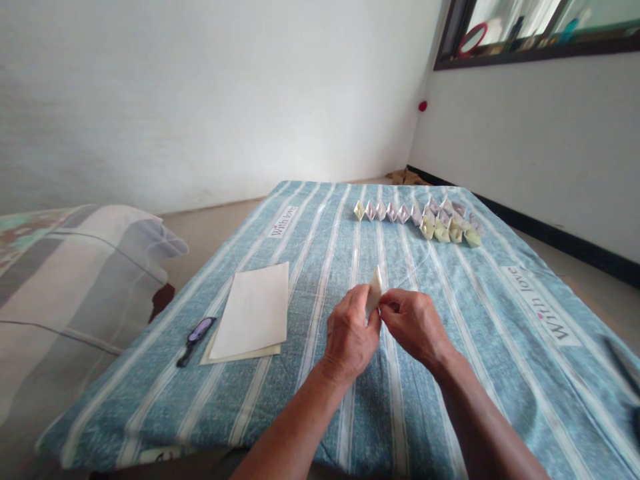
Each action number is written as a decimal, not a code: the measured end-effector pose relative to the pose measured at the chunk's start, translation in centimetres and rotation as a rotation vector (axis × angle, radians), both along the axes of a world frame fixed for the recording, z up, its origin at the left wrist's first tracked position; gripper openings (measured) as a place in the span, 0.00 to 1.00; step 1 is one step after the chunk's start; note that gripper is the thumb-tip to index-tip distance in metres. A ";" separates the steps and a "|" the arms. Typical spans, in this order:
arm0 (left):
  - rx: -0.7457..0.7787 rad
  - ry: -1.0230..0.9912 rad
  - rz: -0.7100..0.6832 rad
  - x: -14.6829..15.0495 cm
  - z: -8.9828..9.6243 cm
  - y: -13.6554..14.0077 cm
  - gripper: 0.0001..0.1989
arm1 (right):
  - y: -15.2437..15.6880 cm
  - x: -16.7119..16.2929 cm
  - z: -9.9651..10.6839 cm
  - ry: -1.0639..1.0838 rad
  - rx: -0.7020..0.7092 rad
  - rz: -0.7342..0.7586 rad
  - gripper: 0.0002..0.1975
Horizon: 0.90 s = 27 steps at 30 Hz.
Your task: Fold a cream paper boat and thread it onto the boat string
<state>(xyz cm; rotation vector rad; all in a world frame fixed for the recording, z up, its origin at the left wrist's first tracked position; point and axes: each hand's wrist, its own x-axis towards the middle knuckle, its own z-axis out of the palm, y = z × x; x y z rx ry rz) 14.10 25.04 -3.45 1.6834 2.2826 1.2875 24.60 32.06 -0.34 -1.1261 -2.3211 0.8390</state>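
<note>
A small folded piece of pale yellowish paper (375,289) stands upright between my hands, above the striped tablecloth. My left hand (352,327) is closed on it, fingers behind and thumb in front. With fingertips pinched together, my right hand (411,320) grips the paper's lower right edge. Farther back on the cloth, several folded paper boats (391,212) stand in a row, white and pale yellow. More yellow paper boats (441,231) cluster at the row's right end.
Left of my hands lies a stack of paper sheets (253,310), white over pale yellow. Beside it is a dark-handled object with a purple oval face (197,335). The blue striped tablecloth (320,393) covers the table. A blurred dark object (623,367) shows at the right edge.
</note>
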 end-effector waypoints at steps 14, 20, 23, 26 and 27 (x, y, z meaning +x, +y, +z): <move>0.186 0.200 -0.031 -0.1 -0.7 0.3 0.16 | 0.1 -0.2 -0.6 -0.016 0.062 -0.022 0.11; 0.213 0.225 -0.032 -0.1 -0.8 0.3 0.18 | 0.0 -0.2 -0.6 -0.003 0.058 -0.045 0.11; 0.227 0.260 -0.022 -0.2 -1.1 0.3 0.20 | 0.0 -0.2 -0.6 0.006 0.036 -0.055 0.10; 0.239 0.298 0.001 -0.2 -1.2 0.2 0.19 | 0.0 -0.2 -0.6 0.014 0.017 -0.051 0.10; 0.240 0.309 0.008 -0.2 -1.3 0.2 0.18 | 0.0 -0.2 -0.6 0.015 0.016 -0.048 0.10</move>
